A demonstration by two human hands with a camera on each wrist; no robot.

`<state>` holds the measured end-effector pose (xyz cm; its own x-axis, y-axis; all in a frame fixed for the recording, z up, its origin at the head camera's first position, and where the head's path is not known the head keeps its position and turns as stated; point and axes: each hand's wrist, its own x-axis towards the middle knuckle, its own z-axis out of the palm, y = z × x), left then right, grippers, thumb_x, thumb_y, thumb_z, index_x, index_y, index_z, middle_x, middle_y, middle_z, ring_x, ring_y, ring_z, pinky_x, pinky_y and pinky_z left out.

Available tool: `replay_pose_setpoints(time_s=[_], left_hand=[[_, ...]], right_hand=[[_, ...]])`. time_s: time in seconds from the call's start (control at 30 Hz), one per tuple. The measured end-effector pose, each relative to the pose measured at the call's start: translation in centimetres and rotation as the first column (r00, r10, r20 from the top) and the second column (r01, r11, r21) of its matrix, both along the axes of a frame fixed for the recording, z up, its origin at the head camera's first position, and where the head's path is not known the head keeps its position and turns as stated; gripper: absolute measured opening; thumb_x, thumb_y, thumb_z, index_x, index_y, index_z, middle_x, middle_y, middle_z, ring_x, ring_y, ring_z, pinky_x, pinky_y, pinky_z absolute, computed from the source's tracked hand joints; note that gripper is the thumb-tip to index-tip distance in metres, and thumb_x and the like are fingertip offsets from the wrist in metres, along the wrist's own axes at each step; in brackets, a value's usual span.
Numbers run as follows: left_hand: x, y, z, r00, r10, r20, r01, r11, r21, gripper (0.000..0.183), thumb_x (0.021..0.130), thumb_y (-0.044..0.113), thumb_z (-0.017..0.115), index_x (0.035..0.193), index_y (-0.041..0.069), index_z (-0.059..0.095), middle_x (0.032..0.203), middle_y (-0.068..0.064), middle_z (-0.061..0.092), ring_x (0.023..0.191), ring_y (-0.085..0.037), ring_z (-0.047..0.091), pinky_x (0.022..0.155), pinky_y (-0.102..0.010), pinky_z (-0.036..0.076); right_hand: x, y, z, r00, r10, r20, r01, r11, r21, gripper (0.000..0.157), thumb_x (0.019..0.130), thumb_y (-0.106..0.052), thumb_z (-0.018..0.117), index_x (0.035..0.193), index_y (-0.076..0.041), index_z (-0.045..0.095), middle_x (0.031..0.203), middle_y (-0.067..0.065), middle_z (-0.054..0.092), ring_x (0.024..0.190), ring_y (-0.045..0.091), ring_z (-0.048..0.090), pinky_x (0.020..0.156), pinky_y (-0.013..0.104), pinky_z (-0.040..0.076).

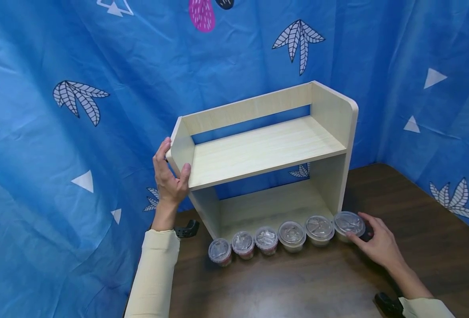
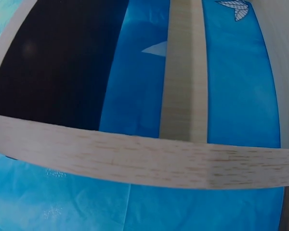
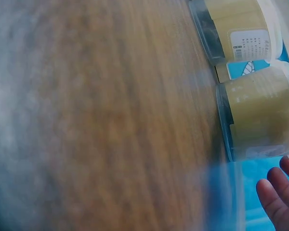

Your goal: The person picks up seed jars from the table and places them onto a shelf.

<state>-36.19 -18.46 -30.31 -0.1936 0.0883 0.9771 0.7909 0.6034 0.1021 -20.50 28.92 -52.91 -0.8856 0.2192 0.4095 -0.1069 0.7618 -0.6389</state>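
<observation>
A pale wooden two-tier shelf (image 1: 258,150) stands on the dark table. My left hand (image 1: 170,181) grips its left side panel, thumb at the front edge and fingers along the outside. In the left wrist view the shelf's boards (image 2: 135,161) show, but no hand. At the right end of a row, my right hand (image 1: 377,240) holds a round lidded plastic tub (image 1: 348,224) by its lid, thumb and index finger at the rim. In the right wrist view this tub (image 3: 262,113) has yellowish contents, with the other fingers (image 3: 274,192) spread beside it.
Two more large lidded tubs (image 1: 319,229) and three smaller cups (image 1: 243,244) line up leftward along the shelf's front. The brown wood-grain table (image 1: 294,291) extends in front. Blue patterned curtain (image 1: 119,66) hangs behind and at the sides.
</observation>
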Motion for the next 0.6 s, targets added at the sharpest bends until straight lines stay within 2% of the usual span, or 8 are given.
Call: replay_pose_setpoints(time_s=[0.17,0.4,0.6], left_hand=[[-0.22,-0.43,-0.19,0.999,-0.033,-0.014,0.033,0.999,0.000,0.056,0.091,0.041,0.050,0.136,0.008,0.039,0.145,-0.015,0.044,0.132,-0.030,0.046,0.099,-0.048,0.047],[-0.56,-0.66,-0.18,0.994,-0.097,-0.047,0.097,0.995,-0.003,0.052,0.088,0.029,0.048,0.136,0.011,0.041,0.143,-0.016,0.045,0.132,-0.032,0.046,0.098,-0.047,0.048],[-0.96,-0.65,-0.13,0.992,-0.119,-0.036,0.118,0.993,-0.029,0.051,0.089,0.026,0.045,0.138,0.012,0.039,0.143,-0.017,0.045,0.129,-0.032,0.048,0.094,-0.047,0.050]], right_hand=[[-0.11,-0.17,-0.05,0.999,0.011,0.043,-0.010,1.000,-0.010,0.076,0.079,-0.031,0.082,0.135,0.007,0.047,0.118,0.030,0.052,0.095,0.042,0.057,0.067,0.027,0.048],[-0.26,-0.35,-0.16,0.996,0.023,0.086,-0.020,0.999,-0.035,0.081,0.080,-0.035,0.081,0.137,0.009,0.044,0.122,0.032,0.050,0.094,0.042,0.057,0.066,0.027,0.048],[-0.24,-0.31,-0.25,0.994,0.020,0.106,-0.014,0.998,-0.064,0.084,0.081,-0.035,0.081,0.138,0.011,0.041,0.125,0.035,0.048,0.101,0.044,0.055,0.067,0.023,0.048]])
